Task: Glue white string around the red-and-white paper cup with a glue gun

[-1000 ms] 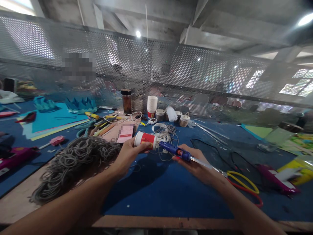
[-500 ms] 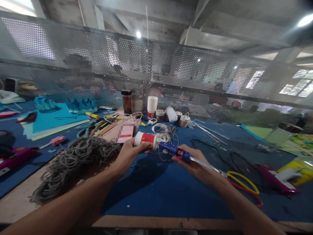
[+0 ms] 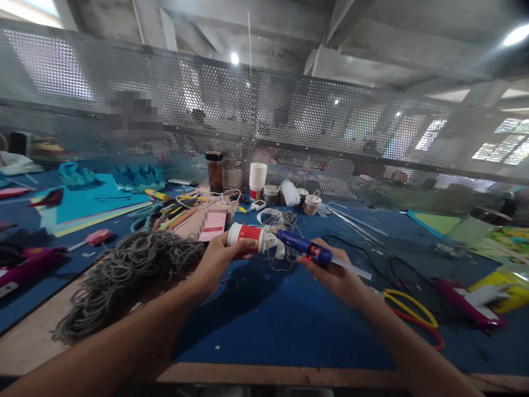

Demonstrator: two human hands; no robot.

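My left hand [image 3: 225, 256] is closed round a red and white paper cup [image 3: 247, 237], which lies tilted on its side above the table. In my right hand [image 3: 330, 275] is a blue hot glue gun [image 3: 303, 247], a clear glue stick [image 3: 352, 268] jutting from its back end. The gun's nozzle points left at the cup's right end, a small gap away. Behind the cup and nozzle lies a loose tangle of thin grey cord [image 3: 287, 220]. A heap of thick grey cord [image 3: 136, 273] lies beside my left forearm.
A stack of paper cups [image 3: 258, 179], a dark jar [image 3: 214, 172] and a small cord-wrapped cup [image 3: 312, 203] stand at the back before a perforated metal screen [image 3: 289, 116]. Scissors [image 3: 407, 309] with yellow and red handles lie by my right forearm. A phone [image 3: 214, 225] lies beyond my left hand.
The glue gun in my right hand has drawn back slightly to the right, its nozzle now further from the cup. My left hand and the cup have hardly moved.
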